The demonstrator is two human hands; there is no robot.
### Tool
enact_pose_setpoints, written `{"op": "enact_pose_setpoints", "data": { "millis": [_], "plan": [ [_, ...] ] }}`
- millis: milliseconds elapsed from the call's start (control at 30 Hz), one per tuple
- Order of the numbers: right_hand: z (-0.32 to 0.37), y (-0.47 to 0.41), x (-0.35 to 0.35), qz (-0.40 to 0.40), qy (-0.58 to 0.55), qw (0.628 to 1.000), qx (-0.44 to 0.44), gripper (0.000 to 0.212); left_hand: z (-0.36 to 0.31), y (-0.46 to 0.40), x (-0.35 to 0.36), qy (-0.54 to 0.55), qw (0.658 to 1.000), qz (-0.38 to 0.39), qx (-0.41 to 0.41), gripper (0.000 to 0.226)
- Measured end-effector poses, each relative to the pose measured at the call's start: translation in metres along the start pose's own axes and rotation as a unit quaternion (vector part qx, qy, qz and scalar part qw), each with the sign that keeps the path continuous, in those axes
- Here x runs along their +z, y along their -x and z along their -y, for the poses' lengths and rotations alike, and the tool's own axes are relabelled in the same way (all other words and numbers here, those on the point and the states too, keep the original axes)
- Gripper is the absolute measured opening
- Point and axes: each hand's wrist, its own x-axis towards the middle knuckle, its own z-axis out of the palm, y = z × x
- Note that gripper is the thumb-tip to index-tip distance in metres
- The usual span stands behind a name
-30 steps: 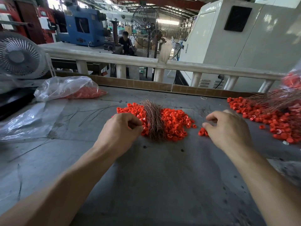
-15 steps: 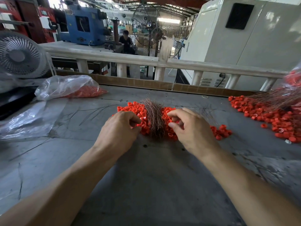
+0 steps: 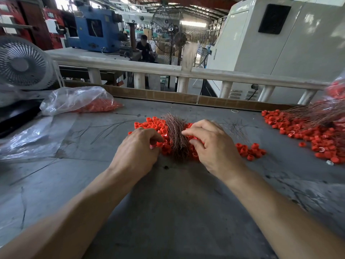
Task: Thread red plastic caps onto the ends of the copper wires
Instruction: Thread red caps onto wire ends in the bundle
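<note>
A bundle of thin copper wires [image 3: 175, 134] lies across a heap of small red plastic caps [image 3: 149, 125] in the middle of the grey table. My left hand [image 3: 139, 151] sits just left of the bundle, fingers curled, pinching a red cap at its fingertips. My right hand [image 3: 211, 144] is just right of the bundle, with thumb and forefinger pinched at the wires' edge. A few loose caps [image 3: 250, 150] lie to the right of my right hand.
A second heap of red caps [image 3: 309, 135] with long copper wires [image 3: 315, 112] lies at the right edge. A clear plastic bag of caps [image 3: 78, 100] sits back left, flat plastic sheeting [image 3: 31, 137] beside it. A white fan [image 3: 22, 64] stands at far left. A cardboard strip [image 3: 158, 95] and railing bound the far edge.
My right hand has swung left from the loose caps on the right to the wire bundle and now pinches at its edge. My left hand has stayed by the bundle.
</note>
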Motion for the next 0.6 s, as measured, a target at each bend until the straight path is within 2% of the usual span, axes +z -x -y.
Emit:
{"op": "enact_pose_setpoints", "data": {
  "millis": [133,300,467,600],
  "plan": [
    [0.001,-0.001,0.001,-0.023,-0.043,0.999,0.003,0.012,0.001,0.000,0.000,-0.004,1.000,-0.001,0.002,0.025],
    [0.004,0.000,-0.006,-0.066,-0.154,0.985,0.043,0.012,0.000,-0.001,-0.001,-0.004,1.000,-0.005,0.000,0.020],
    [0.005,-0.001,-0.024,-0.156,-0.337,0.919,0.131,0.019,-0.002,-0.002,-0.001,0.003,1.000,-0.008,0.005,0.014],
    [-0.001,-0.003,-0.046,-0.261,-0.421,0.853,0.165,0.020,-0.009,-0.002,-0.003,0.104,0.994,-0.025,-0.013,0.015]
  ]
}}
